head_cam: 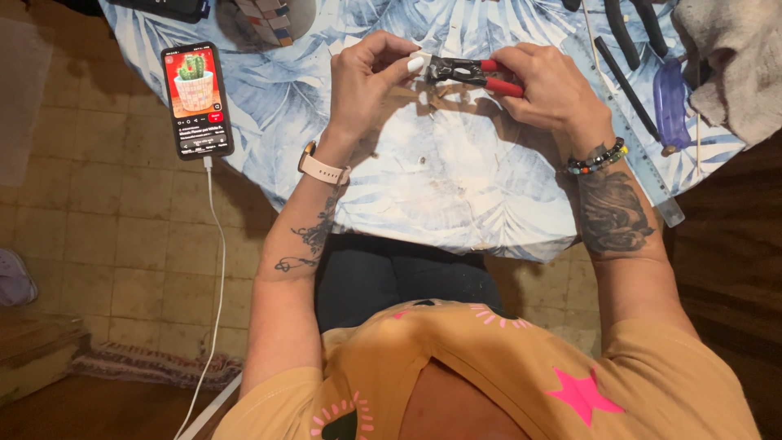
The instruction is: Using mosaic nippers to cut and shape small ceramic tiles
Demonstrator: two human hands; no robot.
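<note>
**Pliers held over the leaf-print table**

The right hand [547, 85] is clenched around the red handles of a pair of pliers [468, 73], whose dark metal head points toward the left hand [366, 77]. The fingers [407, 61] of the left hand are pinched together right at the head of the pliers, seemingly on a small pale piece; it is too small to tell what it is. Both hands hover just above the table [456, 195], near its middle.

For a clean squeeze, it looks wise to keep the left pinch close to the metal head, so the small piece cannot twist, and to press the handles evenly rather than in a jerk.

The handles look smooth and rubbery, the head dull and hard. The table wears a soft cloth printed with blue and white leaves, slightly rumpled. A phone [196, 99] lies at the table's left edge, glossy, with a white cable [218, 269] hanging down. A clear plastic ruler [643, 167] and dark slim tools [623, 73] lie near the right hand, beside a grey knitted cloth [725, 57].
</note>
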